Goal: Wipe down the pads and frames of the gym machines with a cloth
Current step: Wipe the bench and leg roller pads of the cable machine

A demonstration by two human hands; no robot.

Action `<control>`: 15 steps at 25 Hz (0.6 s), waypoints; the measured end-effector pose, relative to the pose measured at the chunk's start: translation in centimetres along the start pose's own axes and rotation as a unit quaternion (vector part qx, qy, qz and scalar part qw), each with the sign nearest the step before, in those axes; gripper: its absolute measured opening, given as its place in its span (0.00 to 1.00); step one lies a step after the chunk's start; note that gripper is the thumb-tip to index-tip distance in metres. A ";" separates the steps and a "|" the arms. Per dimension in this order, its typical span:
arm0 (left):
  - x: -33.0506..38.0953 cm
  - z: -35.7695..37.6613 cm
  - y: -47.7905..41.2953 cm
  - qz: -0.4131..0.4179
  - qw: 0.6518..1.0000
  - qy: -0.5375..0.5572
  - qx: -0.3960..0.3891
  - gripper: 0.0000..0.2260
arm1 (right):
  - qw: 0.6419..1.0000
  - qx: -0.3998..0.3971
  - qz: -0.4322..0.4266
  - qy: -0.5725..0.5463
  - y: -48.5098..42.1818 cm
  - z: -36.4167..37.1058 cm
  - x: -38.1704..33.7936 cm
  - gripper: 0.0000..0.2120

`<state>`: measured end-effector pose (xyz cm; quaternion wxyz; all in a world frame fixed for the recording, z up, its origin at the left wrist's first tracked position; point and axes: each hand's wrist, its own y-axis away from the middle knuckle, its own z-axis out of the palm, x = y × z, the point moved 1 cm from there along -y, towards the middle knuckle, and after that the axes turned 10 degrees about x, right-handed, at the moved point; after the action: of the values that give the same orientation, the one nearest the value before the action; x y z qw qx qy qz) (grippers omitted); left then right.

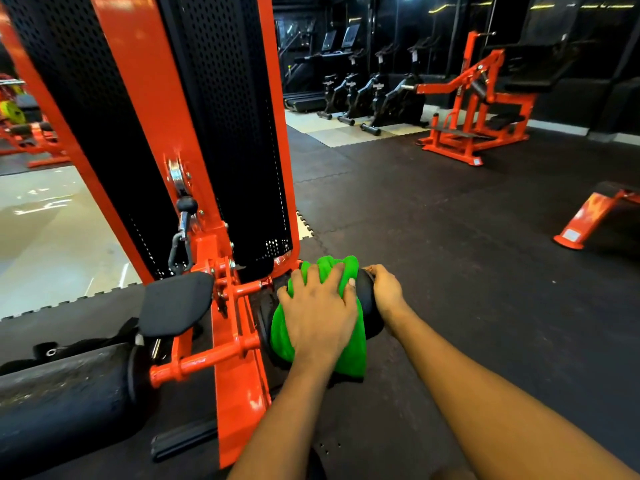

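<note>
Step in hand: wiping a roller pad. Left hand curls over the soft green cloth, pressing it round the black cylindrical roller pad at 6 o'clock of the glossy orange steel frame. Right hand, at 3 o'clock of the cloth, clasps the pad's end. Next, probably: work the cloth round the cylinder while it is held steady, then wipe the frame tubes.

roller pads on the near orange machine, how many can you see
2. The right roller pad sits under the green cloth, right of the orange frame; the left roller pad is at lower left. A dark shape behind it may be a third.
</note>
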<state>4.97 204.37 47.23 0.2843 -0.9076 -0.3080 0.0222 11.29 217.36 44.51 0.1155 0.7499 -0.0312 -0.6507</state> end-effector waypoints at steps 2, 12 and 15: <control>-1.1 -0.3 -2.9 -0.050 0.994 0.025 -0.091 0.20 | 1.000 0.007 0.008 0.000 0.1 -0.1 0.0 0.14; -6.0 -0.1 3.8 -0.087 0.992 0.084 0.046 0.23 | 1.000 -0.025 0.017 -0.006 -0.3 0.0 0.6 0.20; -5.6 -0.4 2.9 -0.083 0.995 0.036 0.043 0.22 | 1.000 -0.020 0.009 -0.004 -0.5 0.1 0.6 0.17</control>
<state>2.12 199.13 45.31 0.3349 -0.8660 -0.3708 -0.0205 11.24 217.73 43.78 0.1356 0.7448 -0.0254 -0.6529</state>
